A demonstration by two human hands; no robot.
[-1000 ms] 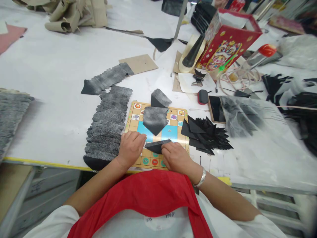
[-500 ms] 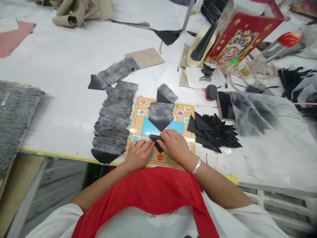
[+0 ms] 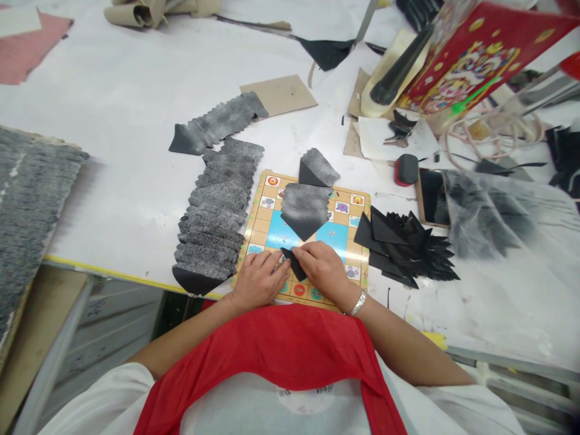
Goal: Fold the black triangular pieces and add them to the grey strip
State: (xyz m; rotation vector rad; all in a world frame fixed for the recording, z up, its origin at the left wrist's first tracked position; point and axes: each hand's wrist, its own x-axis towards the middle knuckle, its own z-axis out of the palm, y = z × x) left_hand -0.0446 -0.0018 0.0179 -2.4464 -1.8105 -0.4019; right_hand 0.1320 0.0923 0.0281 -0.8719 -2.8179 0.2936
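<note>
A small black leather-like piece (image 3: 295, 264) lies on the patterned game board (image 3: 250, 234), between my two hands. My left hand (image 3: 261, 278) has its fingers curled, with the tips pressed on the left edge of the piece. From the other side my right hand (image 3: 327, 270) pinches its upper edge between thumb and fingers. Just above, a grey-backed stack of overlapping pieces (image 3: 306, 205) rests on the board, its black point towards me. Another folded grey and black piece (image 3: 318, 168) touches the board's top edge.
Left of the board runs a long row of overlapped grey pieces (image 3: 212, 220). A heap of black pieces (image 3: 405, 244) sits on the right, near a phone (image 3: 434, 196) and clear plastic (image 3: 512, 223). A red box (image 3: 480, 60) stands at the back right.
The view has shifted, so the table things appear further right. The grey speckled strip on the piece between my hands no longer shows; its visible face is black.
</note>
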